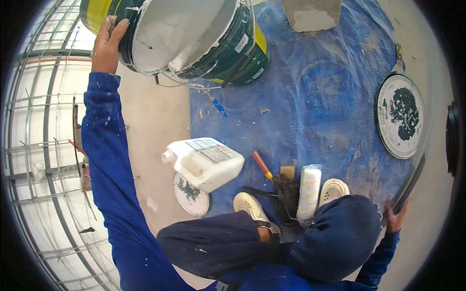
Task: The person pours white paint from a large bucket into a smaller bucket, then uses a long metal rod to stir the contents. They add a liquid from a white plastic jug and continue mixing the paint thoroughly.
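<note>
Two green buckets meet at their rims beyond the white jug (213, 165). The left bucket (97, 12) tilts against the right bucket (253, 53). Left hand (108, 46), beyond the jug and to its left, has hold of the left bucket's outer side, fingers partly bent and slightly apart. Right hand (395, 220), well right of the jug, lies at a dark bar (410, 184); how closed its fingers are, I cannot tell. A wrapped paint roller (309, 191) lies right of the jug.
</note>
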### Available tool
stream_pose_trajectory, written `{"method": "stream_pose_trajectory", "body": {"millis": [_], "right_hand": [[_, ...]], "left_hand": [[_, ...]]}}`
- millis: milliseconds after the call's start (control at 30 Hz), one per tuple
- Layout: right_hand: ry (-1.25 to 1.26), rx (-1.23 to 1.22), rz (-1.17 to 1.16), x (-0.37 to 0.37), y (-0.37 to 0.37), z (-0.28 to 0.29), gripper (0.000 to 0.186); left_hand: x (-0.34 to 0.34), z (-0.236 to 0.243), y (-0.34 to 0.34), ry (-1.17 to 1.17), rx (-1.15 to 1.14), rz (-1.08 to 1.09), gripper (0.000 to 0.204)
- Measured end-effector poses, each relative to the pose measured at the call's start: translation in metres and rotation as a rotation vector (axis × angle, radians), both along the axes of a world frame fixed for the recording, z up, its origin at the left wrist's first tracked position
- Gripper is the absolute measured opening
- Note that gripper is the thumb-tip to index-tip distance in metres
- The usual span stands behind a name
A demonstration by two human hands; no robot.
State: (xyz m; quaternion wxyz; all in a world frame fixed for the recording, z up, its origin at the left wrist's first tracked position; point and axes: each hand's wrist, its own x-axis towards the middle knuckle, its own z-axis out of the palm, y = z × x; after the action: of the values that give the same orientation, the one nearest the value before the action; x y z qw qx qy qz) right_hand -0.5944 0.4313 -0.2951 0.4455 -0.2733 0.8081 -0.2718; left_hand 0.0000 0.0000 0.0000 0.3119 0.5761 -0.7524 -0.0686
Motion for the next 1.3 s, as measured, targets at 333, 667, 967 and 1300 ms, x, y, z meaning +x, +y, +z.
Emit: {"method": "stream_pose_trajectory", "body": {"millis": [333,667,967,1300], "right_hand": [[0.328,-0.401,0.428,0.06,-0.062,-0.029,0.088],[0.259,-0.722,0.712,0.091,-0.116,0.014,0.093],[0.347,-0.557,1.009,0.144,-0.24,0.043,0.094],[0.011,-0.808,1.309,0.251,-0.409,0.171,0.073]], "left_hand": [[-0.023,0.007,0.01,-0.005,0.044,0.03,0.032],[-0.027,0.009,0.015,0.06,0.089,0.086,0.032],[-0.023,0.008,0.012,0.056,0.076,0.034,0.031],[-0.016,0.01,0.008,0.015,0.059,0.047,0.024]]}}
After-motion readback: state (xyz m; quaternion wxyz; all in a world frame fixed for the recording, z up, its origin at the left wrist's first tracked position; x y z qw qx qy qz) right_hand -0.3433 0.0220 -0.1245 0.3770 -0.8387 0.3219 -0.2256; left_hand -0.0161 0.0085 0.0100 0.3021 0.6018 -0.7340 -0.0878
